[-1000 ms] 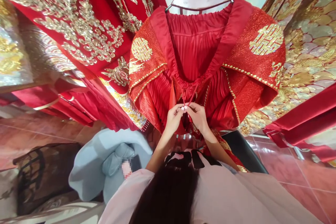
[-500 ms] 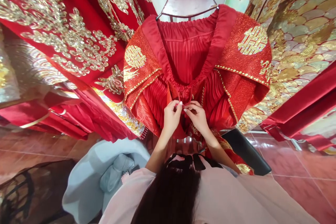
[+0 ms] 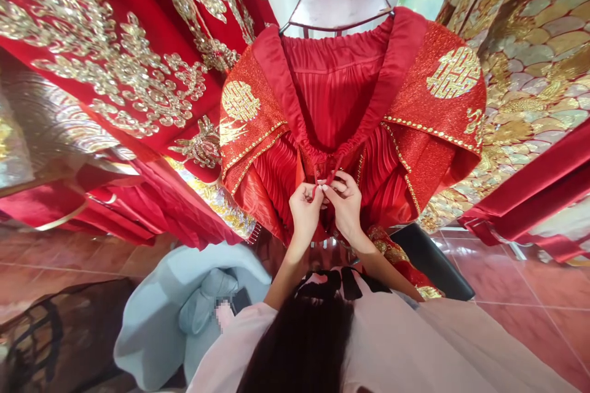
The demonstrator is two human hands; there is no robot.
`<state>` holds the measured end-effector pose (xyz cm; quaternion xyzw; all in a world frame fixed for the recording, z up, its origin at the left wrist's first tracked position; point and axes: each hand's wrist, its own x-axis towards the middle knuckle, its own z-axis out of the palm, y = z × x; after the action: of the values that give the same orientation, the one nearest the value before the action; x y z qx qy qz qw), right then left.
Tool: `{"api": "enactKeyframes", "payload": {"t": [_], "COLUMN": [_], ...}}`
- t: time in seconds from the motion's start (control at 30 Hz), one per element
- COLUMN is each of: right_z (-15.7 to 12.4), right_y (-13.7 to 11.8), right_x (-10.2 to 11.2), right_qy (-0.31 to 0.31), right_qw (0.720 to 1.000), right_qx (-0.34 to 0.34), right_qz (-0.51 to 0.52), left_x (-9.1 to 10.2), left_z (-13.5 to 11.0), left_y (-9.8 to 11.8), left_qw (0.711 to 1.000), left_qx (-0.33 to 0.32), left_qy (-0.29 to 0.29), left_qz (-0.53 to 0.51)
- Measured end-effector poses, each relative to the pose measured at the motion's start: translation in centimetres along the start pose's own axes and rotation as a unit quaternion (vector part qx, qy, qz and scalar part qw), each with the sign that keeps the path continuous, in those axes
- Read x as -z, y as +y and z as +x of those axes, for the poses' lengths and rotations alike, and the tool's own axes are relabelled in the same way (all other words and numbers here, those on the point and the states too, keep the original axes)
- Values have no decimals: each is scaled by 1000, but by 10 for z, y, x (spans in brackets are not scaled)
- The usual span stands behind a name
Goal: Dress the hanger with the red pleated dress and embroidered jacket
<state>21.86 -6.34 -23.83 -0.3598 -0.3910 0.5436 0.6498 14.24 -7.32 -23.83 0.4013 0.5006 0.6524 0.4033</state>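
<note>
A red robe with gold embroidered emblems hangs on a dark wooden hanger straight ahead, over a pleated red inner garment. Both my hands meet at its front closure. My left hand pinches a thin red tie cord with closed fingers. Touching it, my right hand pinches the same cord from the other side. The cord ends run up from my fingertips to the gathered neckline.
More red and gold embroidered garments hang to the left and a gold scale-patterned fabric to the right. A pale blue cloth bundle lies low on the left, a dark stool on the red tiled floor to the right.
My hands stay together at the tie cord; fingers have shifted slightly, working the cord. The view has swayed a little.
</note>
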Motion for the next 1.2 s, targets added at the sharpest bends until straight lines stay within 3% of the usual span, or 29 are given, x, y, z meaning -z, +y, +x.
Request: {"api": "enactKeyframes", "payload": {"t": [0.2,0.4,0.53,0.67,0.73,0.83,0.93,1.03,1.13,1.17,1.2], "right_z": [-6,-4,-4,2,12,37,59,73,87,93,98], "right_y": [-6,-7,-10,-32,-55,-102,-158,-211,-246,-253,-257], "right_x": [2,9,22,40,48,53,48,48,67,76,84], "right_qy": [-42,4,2,-87,-140,-127,-82,-66,-50,-38,-27], "right_qw": [999,998,990,970,971,981,987,988,983,975,958], "right_qx": [16,30,58,60,37,49,38,17,29,41,58], "right_qz": [21,-63,-129,-220,-190,-139,-132,-135,-176,-216,-280], "left_x": [-3,-7,-8,1,9,19,23,32,60,71,82], "left_z": [-3,-3,-7,-3,7,31,57,81,106,114,121], "left_y": [-2,0,2,13,30,72,126,178,212,218,221], "left_qw": [1000,995,995,990,980,953,900,826,774,779,787], "left_qx": [-7,-72,-72,-90,-135,-239,-349,-433,-486,-495,-481], "left_qy": [-17,-12,-35,-90,-101,-86,-89,-88,-10,53,65], "left_qz": [4,62,51,68,104,165,247,350,405,382,382]}}
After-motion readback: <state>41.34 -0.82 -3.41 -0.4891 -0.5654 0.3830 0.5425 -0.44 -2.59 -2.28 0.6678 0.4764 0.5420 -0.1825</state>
